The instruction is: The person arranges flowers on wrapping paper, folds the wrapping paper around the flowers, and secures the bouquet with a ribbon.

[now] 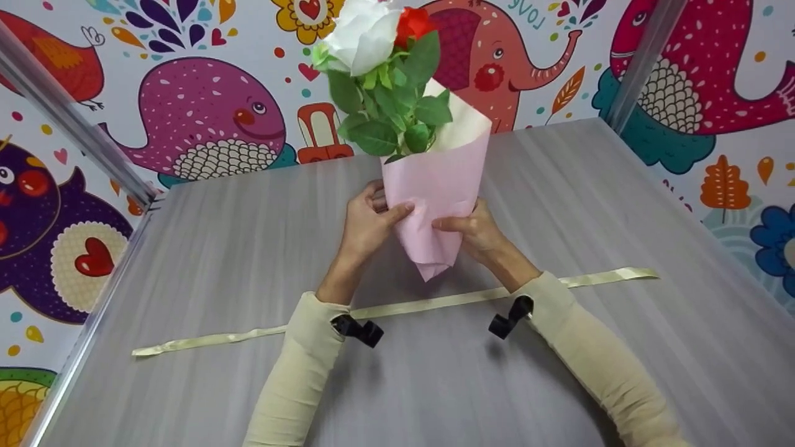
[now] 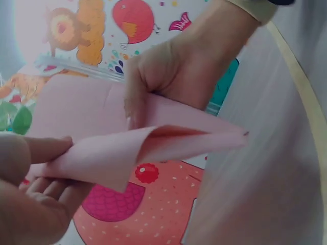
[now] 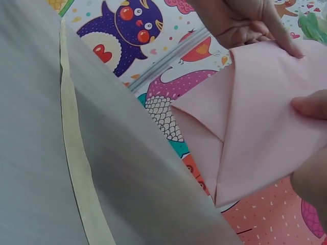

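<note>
Both hands hold up a bouquet wrapped in pink paper (image 1: 435, 192), its folded point hanging down above the table. The left hand (image 1: 366, 226) grips the wrap's left side, thumb across the front and fingers behind. On the other side the right hand (image 1: 481, 233) grips it the same way. A white rose (image 1: 363, 37) and a red flower (image 1: 415, 25) stand at the top over green leaves (image 1: 397, 99). In the left wrist view the lower edge of the pink paper (image 2: 179, 140) forms an open fold. The stems are hidden inside the wrap.
A pale yellow ribbon (image 1: 428, 305) lies stretched across the grey table (image 1: 217, 261), passing under both forearms. Behind the table stands a wall with cartoon animals (image 1: 211, 118). Metal posts (image 1: 646, 68) rise at the table's back corners. Black wrist mounts (image 1: 366, 332) sit on the sleeves.
</note>
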Demonstrator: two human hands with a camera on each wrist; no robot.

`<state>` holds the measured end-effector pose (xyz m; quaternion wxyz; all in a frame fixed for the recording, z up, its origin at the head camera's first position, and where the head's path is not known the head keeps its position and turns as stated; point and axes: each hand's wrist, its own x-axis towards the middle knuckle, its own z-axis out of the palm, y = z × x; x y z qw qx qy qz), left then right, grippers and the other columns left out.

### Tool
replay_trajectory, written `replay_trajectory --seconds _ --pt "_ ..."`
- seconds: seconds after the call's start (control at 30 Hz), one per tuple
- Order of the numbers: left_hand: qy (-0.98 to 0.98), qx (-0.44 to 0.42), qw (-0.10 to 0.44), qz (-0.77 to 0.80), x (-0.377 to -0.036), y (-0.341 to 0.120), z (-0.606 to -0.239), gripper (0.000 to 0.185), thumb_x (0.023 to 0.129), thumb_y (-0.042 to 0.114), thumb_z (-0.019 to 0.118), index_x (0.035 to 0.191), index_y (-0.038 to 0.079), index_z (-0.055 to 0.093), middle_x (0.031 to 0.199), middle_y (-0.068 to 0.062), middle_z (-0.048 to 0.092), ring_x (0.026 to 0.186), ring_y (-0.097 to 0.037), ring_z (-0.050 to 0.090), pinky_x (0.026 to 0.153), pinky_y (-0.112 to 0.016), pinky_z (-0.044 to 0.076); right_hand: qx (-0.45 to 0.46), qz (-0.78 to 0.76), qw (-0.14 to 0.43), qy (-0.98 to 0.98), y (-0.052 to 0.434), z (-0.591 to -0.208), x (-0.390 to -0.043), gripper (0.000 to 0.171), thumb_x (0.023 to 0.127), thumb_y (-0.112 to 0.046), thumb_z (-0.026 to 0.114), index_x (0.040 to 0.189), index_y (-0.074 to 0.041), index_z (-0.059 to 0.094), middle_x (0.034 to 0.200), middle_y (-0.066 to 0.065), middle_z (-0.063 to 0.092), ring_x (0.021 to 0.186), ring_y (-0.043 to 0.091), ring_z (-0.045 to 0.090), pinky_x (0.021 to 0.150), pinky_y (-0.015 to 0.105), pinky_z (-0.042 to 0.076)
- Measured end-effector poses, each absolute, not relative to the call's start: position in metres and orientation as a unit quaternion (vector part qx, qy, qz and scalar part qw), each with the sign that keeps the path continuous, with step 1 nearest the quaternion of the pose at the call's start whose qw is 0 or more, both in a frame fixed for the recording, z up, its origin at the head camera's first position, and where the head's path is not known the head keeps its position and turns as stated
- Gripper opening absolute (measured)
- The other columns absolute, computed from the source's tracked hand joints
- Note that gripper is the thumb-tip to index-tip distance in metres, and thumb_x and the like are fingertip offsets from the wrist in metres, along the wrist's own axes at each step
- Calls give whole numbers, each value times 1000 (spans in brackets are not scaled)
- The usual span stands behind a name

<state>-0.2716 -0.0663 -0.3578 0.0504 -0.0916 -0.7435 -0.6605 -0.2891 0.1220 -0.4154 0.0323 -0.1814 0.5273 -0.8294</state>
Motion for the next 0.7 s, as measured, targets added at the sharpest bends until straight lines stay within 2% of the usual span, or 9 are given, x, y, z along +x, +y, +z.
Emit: replay_trajectory --seconds 0.17,0.37,0.5,0.7 --pt "-721 -121 53 -681 -273 -72 -365 47 84 -8 72 128 -7 55 108 -30 71 87 -24 73 71 -27 60 -196 -821 39 534 128 -413 -290 38 78 13 57 105 -11 66 100 0 70 94 15 66 82 29 55" --pt "-712 -158 43 -683 -269 -74 -370 48 84 -9 69 129 -6 52 110 -30 70 87 -21 72 72 -30 60 -193 -811 49 550 141 -400 -285 26 87 3 51 102 -11 66 97 -1 70 91 12 67 81 27 54" --pt "-724 -161 0 -671 -264 -74 -374 50 84 -9 70 130 -3 51 112 -28 71 88 -22 72 75 -32 60 -155 -794 27 587 155 -384 -281 18 90 -2 55 106 -8 63 95 -1 72 88 12 71 79 27 57" --pt "-683 -162 -93 -707 -257 -72 -376 53 85 -7 68 134 -7 48 112 -26 70 84 -14 70 73 -27 59 -112 -768 17 630 168 -371 -275 26 88 6 63 111 0 56 95 1 70 85 13 72 74 28 60"
